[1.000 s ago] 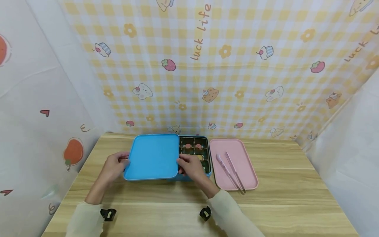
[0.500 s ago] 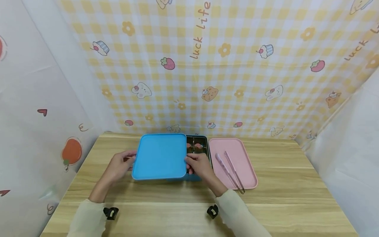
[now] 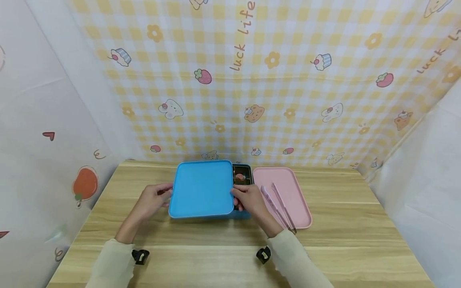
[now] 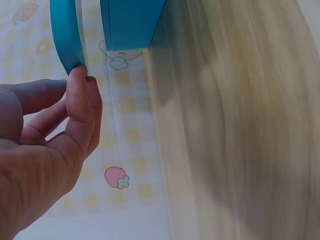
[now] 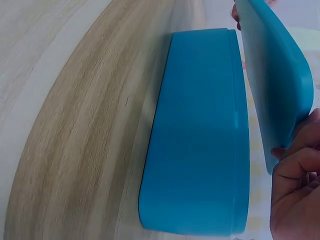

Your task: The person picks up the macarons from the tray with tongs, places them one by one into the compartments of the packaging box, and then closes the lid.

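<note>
A blue lid [image 3: 201,190] is held between my two hands over a blue box [image 3: 241,214]. My left hand [image 3: 153,200] pinches the lid's left edge; in the left wrist view its fingertips and thumb meet on the rim. At the opposite edge, my right hand [image 3: 250,199] grips the lid with thumb and fingers. The right wrist view shows a gap between the tilted lid [image 5: 280,70] and the box [image 5: 197,135]. Only the box's right strip shows from above, with dark compartments and a small reddish piece [image 3: 240,176]; the lid hides the others.
A pink tray [image 3: 300,214] lies just right of the box. Tongs [image 3: 281,210] rest on it, their joined end over its front rim. The wooden table [image 3: 216,256] ends at a patterned cloth backdrop [image 3: 306,132], with white cloth at both sides.
Both hands have carried the lid to the right, so it covers more of the box's compartments. The tray and tongs have stayed in place.
</note>
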Tool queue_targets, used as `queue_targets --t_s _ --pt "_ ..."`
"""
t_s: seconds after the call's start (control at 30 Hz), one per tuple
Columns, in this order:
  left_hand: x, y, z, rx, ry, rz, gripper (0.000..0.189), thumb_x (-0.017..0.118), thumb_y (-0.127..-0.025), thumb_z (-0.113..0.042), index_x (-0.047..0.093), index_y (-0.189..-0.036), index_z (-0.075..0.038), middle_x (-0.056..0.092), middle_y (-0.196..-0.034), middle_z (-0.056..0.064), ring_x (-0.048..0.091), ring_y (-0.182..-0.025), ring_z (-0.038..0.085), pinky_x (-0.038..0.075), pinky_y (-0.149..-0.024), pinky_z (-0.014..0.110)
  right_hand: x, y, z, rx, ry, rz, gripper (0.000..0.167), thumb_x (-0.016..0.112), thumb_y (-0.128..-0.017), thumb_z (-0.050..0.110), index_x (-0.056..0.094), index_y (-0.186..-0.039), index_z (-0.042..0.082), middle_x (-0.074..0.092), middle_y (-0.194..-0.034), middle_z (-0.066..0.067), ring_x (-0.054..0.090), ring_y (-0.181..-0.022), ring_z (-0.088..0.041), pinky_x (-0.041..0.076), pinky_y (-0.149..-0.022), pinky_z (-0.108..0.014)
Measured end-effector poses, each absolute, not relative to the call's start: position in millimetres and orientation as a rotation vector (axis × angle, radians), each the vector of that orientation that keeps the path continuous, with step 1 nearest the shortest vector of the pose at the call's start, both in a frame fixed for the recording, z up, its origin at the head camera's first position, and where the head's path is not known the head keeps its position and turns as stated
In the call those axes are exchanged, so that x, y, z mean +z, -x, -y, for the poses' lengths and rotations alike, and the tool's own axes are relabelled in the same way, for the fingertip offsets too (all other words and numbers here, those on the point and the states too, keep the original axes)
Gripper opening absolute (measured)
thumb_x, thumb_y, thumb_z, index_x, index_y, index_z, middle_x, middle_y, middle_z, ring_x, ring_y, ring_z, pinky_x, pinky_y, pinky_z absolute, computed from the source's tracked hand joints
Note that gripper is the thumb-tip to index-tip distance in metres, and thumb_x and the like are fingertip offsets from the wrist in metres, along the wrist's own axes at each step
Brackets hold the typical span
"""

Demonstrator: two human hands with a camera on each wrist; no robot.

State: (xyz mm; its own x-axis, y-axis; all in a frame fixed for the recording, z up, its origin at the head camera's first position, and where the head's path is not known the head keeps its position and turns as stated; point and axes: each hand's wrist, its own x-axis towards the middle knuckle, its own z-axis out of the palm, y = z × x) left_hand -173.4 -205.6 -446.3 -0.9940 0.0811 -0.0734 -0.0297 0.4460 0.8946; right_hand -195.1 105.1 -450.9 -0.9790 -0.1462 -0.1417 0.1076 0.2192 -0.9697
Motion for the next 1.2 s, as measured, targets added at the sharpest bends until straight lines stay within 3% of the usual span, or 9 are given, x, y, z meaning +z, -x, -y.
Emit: queue_targets --t_s 0.13,0.43,0.97,1.2 --pt "-448 178 199 1.605 -0.033 -2.585 0.038 0.052 -0.101 -0.004 0.053 -0.136 0.012 0.062 -0.117 0.026 0.062 -0.098 0.024 0.059 -0.071 0.026 -451 195 -111 -1.850 0.001 -2.280 0.025 0.063 -0.096 0.012 0.073 -0.118 0.004 0.057 -0.057 -0.002 0.046 -0.041 -0.007 0.039 -0.042 -0.018" --pt "-444 184 185 1.703 0.098 -2.547 0.039 0.056 -0.100 -0.003 0.053 -0.137 0.011 0.061 -0.122 0.027 0.063 -0.095 0.014 0.059 -0.071 0.028 -451 198 -119 -1.837 -0.020 -2.335 0.020 0.060 -0.098 0.013 0.075 -0.104 0.001 0.056 -0.058 -0.001 0.046 -0.043 -0.009 0.039 -0.044 -0.019" --pt "-436 187 171 1.679 -0.045 -2.471 0.037 0.060 -0.097 -0.002 0.057 -0.129 0.016 0.064 -0.116 0.030 0.068 -0.091 0.019 0.060 -0.077 0.035 -442 201 -135 -1.871 -0.022 -2.423 0.029 0.060 -0.095 0.007 0.070 -0.121 0.001 0.058 -0.056 -0.003 0.053 -0.041 -0.009 0.040 -0.042 -0.018" --pt "-433 188 165 1.685 0.052 -2.475 0.036 0.057 -0.100 -0.007 0.057 -0.130 0.013 0.064 -0.117 0.026 0.068 -0.091 0.016 0.059 -0.081 0.034 -438 199 -140 -1.878 -0.020 -2.434 0.030 0.060 -0.096 0.009 0.069 -0.124 0.001 0.060 -0.059 -0.005 0.058 -0.044 -0.011 0.045 -0.046 -0.021"
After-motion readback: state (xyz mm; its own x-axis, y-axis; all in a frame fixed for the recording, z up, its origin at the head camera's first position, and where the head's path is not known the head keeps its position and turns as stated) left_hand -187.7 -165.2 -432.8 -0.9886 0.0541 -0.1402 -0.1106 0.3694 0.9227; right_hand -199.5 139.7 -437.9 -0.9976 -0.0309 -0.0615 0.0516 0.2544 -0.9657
